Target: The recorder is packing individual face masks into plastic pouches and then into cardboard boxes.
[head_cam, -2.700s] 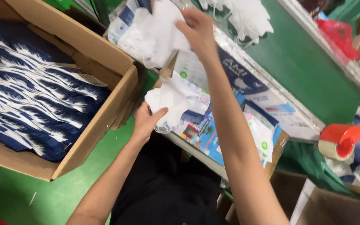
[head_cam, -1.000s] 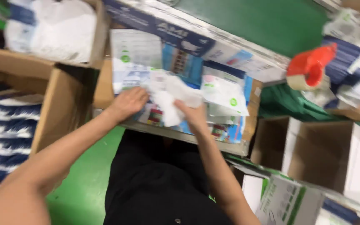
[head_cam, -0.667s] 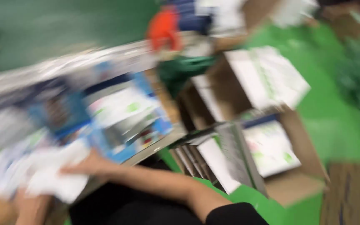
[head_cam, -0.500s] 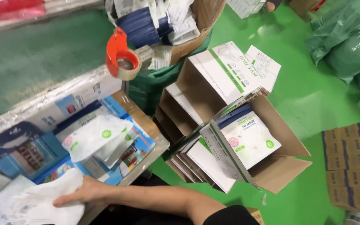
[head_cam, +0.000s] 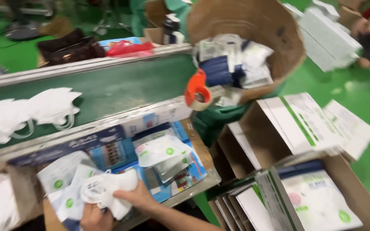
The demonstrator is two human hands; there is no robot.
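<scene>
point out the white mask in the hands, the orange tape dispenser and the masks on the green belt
white mask (head_cam: 108,190), head view, its crumpled middle
orange tape dispenser (head_cam: 195,89), head view, orange handle
masks on belt (head_cam: 43,107), head view, white front panel

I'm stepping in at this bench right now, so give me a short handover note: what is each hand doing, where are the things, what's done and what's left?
Left hand: gripping the lower edge of a white mask.
Right hand: on the same mask, fingers closed over its right side.
Things: printed pouches lie on the tray in front; more white masks wait on the green belt; an orange tape dispenser sits at the belt's edge; flat white boxes stand in a carton to the right.
Done: one mask in hand.
Left: it is not yet in a pouch.
</scene>
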